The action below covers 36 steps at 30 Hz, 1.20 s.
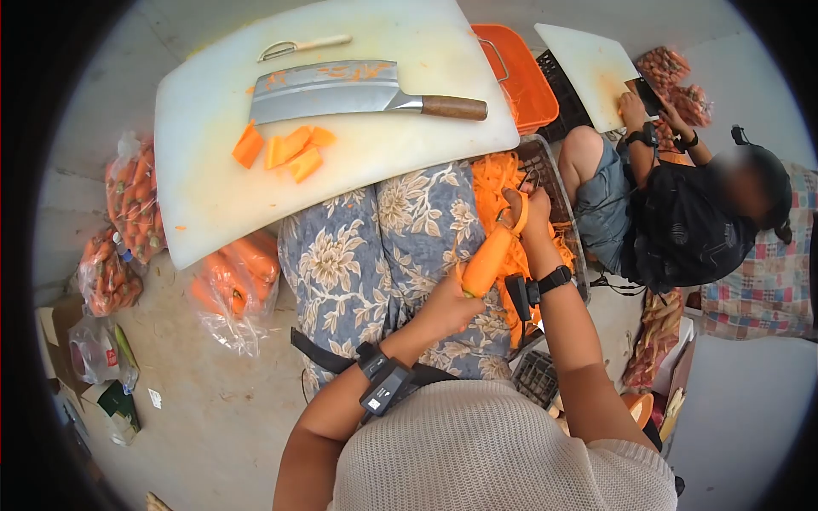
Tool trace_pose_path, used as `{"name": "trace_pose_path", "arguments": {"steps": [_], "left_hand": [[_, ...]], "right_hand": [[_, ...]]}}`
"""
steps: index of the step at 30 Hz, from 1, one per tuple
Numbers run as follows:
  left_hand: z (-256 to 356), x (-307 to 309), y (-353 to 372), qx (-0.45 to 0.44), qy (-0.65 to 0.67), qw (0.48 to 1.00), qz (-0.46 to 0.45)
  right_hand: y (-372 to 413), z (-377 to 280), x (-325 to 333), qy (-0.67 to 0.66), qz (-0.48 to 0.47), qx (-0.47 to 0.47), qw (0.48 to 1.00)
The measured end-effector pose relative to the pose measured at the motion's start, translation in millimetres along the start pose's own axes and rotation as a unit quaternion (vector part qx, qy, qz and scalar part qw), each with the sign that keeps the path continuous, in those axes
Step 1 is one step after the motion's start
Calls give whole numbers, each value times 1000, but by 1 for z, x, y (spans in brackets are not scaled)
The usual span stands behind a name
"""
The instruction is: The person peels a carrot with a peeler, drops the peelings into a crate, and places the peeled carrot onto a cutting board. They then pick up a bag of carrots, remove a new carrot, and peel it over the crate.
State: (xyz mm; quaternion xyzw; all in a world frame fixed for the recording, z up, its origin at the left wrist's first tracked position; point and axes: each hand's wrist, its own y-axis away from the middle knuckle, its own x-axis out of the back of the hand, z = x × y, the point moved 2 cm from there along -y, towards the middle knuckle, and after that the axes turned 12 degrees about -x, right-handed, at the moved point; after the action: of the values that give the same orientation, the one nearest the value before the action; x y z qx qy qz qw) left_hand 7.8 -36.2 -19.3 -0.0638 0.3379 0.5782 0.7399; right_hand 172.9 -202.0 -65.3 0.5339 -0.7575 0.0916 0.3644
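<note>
A thick, peeled carrot (489, 260) slants over my lap. My left hand (449, 304) is closed around its lower end. At the upper end, my right hand (532, 215) is closed on a peeler, mostly hidden by the fingers, and an orange strip curls beside it. Under both, long carrot peelings (492, 180) fill a dark crate (538, 153) at my right knee. On the white cutting board (200, 192) in front of me lie a cleaver (328, 89) with a wooden handle, several carrot chunks (294, 149) and another peeler (305, 46).
Bagged carrots (234, 272) rest on the floor to the left, with more bags (132, 196) by the wall. An orange bin (520, 77) stands beyond the board's right edge. At right, a co-worker (673, 213) sits at another cutting board (588, 64) with a knife.
</note>
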Motion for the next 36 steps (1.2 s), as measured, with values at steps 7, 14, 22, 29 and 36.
{"name": "trace_pose_path", "arguments": {"steps": [7, 14, 22, 29, 36], "left_hand": [[9, -4, 8, 0, -90, 996, -1], [5, 8, 9, -25, -34, 999, -22], [1, 2, 11, -3, -84, 996, -5], [0, -1, 8, -18, -61, 998, -1], [4, 0, 9, -23, -64, 997, 27]], "right_hand": [[-17, 7, 19, -57, -72, -160, 983], [-27, 110, 17, 23, -43, -204, 978], [13, 112, 34, -177, 109, -53, 977], [128, -40, 54, -193, 40, 97, 976], [152, -47, 18, -9, 37, 212, 977]]}}
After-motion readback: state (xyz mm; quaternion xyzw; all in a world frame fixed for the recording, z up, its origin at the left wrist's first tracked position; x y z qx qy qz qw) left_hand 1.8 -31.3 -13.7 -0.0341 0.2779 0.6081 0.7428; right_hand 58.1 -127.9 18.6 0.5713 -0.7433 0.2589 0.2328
